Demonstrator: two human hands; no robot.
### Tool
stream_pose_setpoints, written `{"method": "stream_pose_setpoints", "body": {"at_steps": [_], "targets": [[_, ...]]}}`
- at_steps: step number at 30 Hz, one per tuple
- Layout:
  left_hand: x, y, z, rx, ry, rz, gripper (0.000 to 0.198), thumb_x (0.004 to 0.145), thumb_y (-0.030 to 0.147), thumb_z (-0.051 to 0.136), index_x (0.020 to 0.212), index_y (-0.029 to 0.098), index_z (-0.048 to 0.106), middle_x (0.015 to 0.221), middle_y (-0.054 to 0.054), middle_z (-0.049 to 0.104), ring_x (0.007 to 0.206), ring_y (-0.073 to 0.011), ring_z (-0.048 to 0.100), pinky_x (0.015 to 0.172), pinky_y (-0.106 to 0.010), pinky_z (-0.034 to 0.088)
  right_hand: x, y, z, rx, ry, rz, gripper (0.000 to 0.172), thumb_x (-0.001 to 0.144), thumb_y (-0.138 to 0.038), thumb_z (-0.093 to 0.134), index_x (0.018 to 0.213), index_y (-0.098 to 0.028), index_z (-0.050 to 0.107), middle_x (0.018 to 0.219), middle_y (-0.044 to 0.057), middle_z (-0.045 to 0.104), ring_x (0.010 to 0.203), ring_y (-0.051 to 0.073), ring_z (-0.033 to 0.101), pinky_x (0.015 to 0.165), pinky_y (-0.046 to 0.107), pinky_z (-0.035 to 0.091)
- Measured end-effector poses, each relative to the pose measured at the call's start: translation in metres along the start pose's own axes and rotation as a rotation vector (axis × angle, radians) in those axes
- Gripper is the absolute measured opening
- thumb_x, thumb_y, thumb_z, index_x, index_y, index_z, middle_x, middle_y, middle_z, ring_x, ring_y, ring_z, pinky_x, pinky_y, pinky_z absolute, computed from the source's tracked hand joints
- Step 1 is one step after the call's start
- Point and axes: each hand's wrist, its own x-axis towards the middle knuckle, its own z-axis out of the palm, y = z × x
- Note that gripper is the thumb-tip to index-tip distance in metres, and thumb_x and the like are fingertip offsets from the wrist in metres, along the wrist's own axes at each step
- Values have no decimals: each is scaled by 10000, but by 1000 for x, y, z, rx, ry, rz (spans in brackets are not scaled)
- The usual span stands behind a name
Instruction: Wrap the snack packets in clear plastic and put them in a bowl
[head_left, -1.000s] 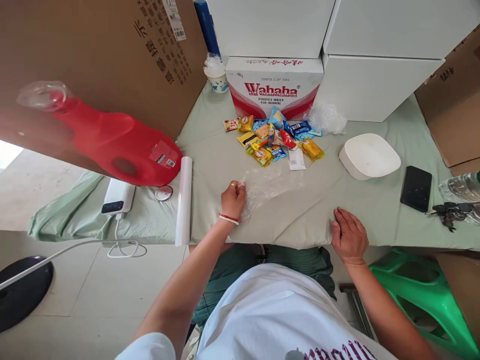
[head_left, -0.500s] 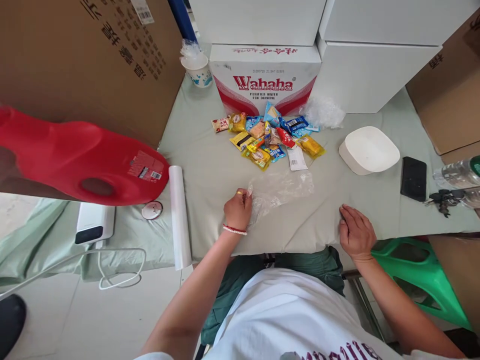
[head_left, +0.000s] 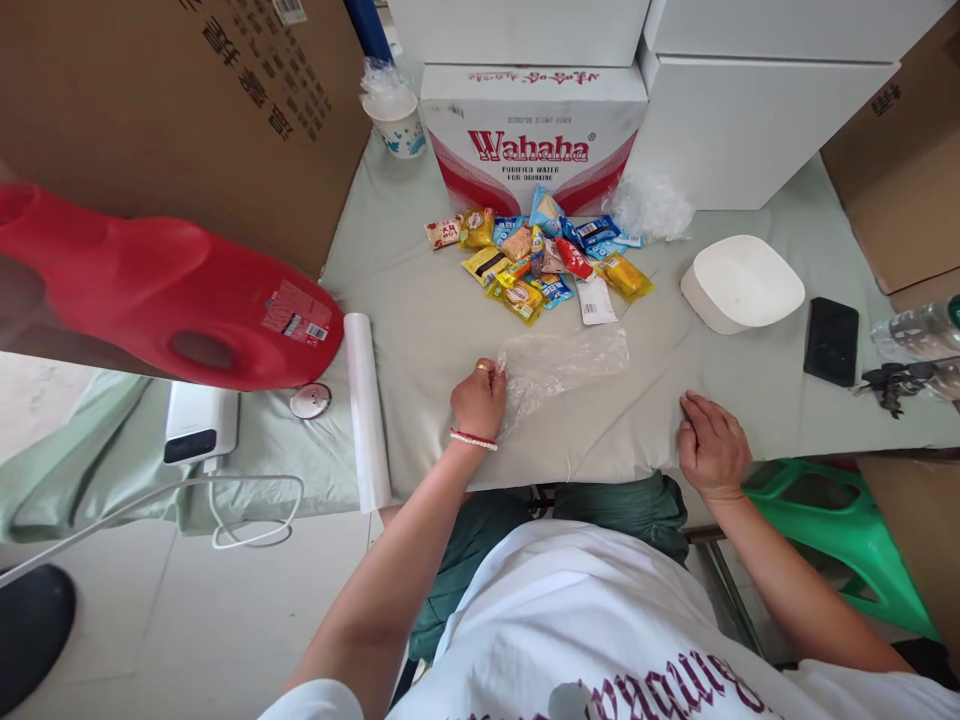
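Observation:
My left hand [head_left: 478, 400] pinches the near left corner of a clear plastic bag [head_left: 564, 362] that lies flat on the pale green tablecloth [head_left: 420, 320]. A red bead bracelet is on that wrist. My right hand [head_left: 711, 446] rests near the table's front edge, fingers loosely curled on the cloth, holding nothing. Behind the bag lies a pile of several small snack packets [head_left: 538, 264] in yellow, blue and red wrappers.
A Wahaha water carton [head_left: 529, 138], white boxes [head_left: 750, 110] and a paper cup [head_left: 396, 118] stand at the back. A white bowl [head_left: 739, 284], black phone [head_left: 831, 340], keys [head_left: 892, 384] on the right. Left: red jug [head_left: 172, 300], film roll [head_left: 367, 410], power bank [head_left: 201, 422].
The camera view shifted a little. My left hand has kept its pinch on the bag, which now lies spread out more to the right. My right hand has barely moved.

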Motion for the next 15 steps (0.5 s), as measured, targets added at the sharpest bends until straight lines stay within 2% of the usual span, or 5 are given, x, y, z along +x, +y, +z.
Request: {"method": "stream_pose_setpoints", "body": {"at_steps": [10,15], "targets": [[1,-4,5,-73,60,10,206,1039,372,488,957,233,616,760,-45,690,716,-235,648,631,-304,292,0,-2,-1,24,-52,67,454,951,-230,526,1369,-186,698,1385,102,700,1282,304,629,1094,474,500],[0,-2,3,-129,71,1,165,1027,356,499,1024,228,603,717,-11,651,677,-214,624,640,-301,310,-1,-1,0,31,-35,55,463,939,-221,527,1367,-180,696,1382,105,700,1279,298,634,1095,463,498]]}}
